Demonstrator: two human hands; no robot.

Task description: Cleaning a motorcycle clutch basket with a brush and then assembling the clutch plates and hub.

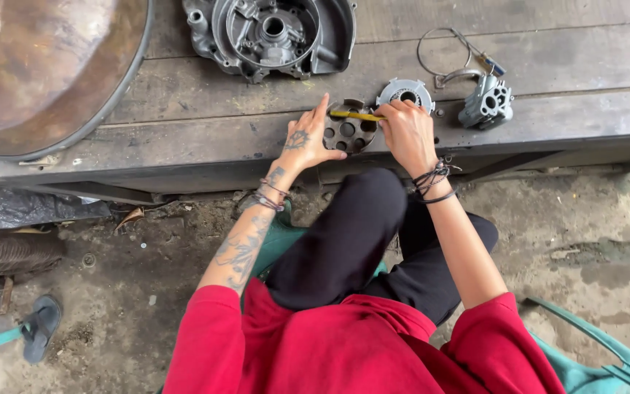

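Note:
A dark round metal disc with several holes (350, 133) lies on the wooden bench (184, 124) near its front edge. My left hand (305, 138) rests on the disc's left rim, index finger raised. My right hand (407, 131) grips a yellow-handled tool (355, 115) laid across the top of the disc, its tip pointing left. Just behind my right hand sits a smaller grey round metal part (405, 91).
A grey engine cover casing (271, 35) lies at the back of the bench. A small grey carburettor-like part (485, 102) with a wire loop (442, 49) sits at right. A large rusty round pan (38, 66) fills the left. Dirt floor and a sandal (40, 327) lie below.

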